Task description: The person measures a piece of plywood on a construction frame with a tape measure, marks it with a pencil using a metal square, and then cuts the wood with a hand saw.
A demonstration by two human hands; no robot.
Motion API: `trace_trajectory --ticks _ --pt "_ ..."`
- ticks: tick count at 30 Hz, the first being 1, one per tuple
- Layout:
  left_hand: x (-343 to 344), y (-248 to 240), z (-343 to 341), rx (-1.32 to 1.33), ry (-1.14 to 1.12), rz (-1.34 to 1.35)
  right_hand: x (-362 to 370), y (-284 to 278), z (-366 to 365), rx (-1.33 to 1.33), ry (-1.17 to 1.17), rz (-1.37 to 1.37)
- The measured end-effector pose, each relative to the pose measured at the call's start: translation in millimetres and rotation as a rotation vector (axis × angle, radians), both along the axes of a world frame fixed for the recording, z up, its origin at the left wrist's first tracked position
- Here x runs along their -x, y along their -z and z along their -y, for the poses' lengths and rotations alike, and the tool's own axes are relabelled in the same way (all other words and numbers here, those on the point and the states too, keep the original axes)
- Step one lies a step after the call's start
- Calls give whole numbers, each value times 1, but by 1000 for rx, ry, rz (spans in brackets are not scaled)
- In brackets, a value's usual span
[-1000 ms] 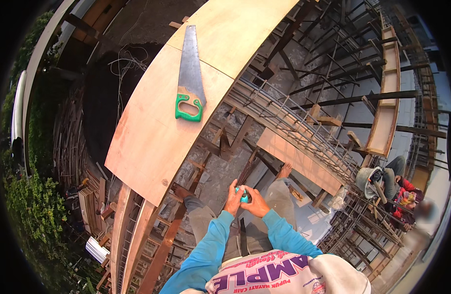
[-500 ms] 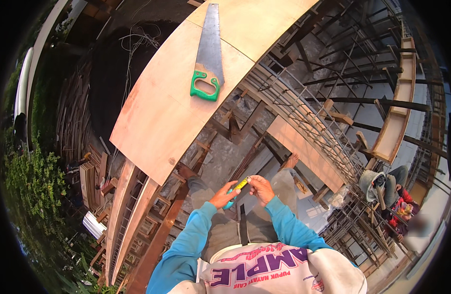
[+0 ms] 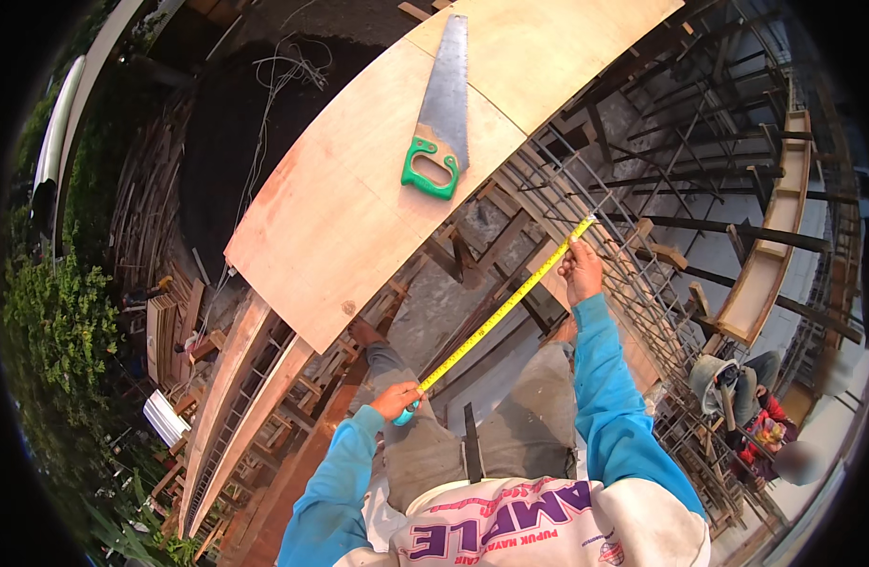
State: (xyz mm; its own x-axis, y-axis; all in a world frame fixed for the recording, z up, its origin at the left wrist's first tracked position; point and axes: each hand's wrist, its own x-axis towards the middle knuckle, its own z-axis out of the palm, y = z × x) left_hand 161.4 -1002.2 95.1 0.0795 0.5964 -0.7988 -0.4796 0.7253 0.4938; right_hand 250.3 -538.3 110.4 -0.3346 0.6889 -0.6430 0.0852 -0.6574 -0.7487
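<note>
My left hand [image 3: 395, 401] is closed around the teal case of a tape measure [image 3: 406, 413], low in front of my left thigh. From it the yellow blade [image 3: 505, 305] runs straight up and to the right. My right hand [image 3: 582, 271] pinches the blade close to its free end, with that arm stretched out. The drawn-out blade spans the gap above my legs. Farther off, a handsaw [image 3: 441, 113] with a green handle lies on a curved plywood sheet [image 3: 321, 227], touched by neither hand.
Steel reinforcing bars [image 3: 633, 274] run along the right, beyond a narrow plywood strip. Timber formwork [image 3: 222, 406] curves away at the lower left. Open gaps between boards show a lower floor [image 3: 406, 307]. Another person [image 3: 751, 416] is at the right. Loose wire [image 3: 288, 71] hangs over a dark pit.
My hands have moved apart: the right one up and to the right, the left one down and to the left. A long stretch of yellow blade has been drawn out between them.
</note>
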Motion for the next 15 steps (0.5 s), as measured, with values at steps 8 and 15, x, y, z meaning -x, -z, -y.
trace_trajectory --ticks 8,15 --pt "-3 14 -49 21 -29 -47 -14 19 135 93 -461 163" --pt "-9 -17 -7 27 -481 2 86 74 70 -780 -834 517"
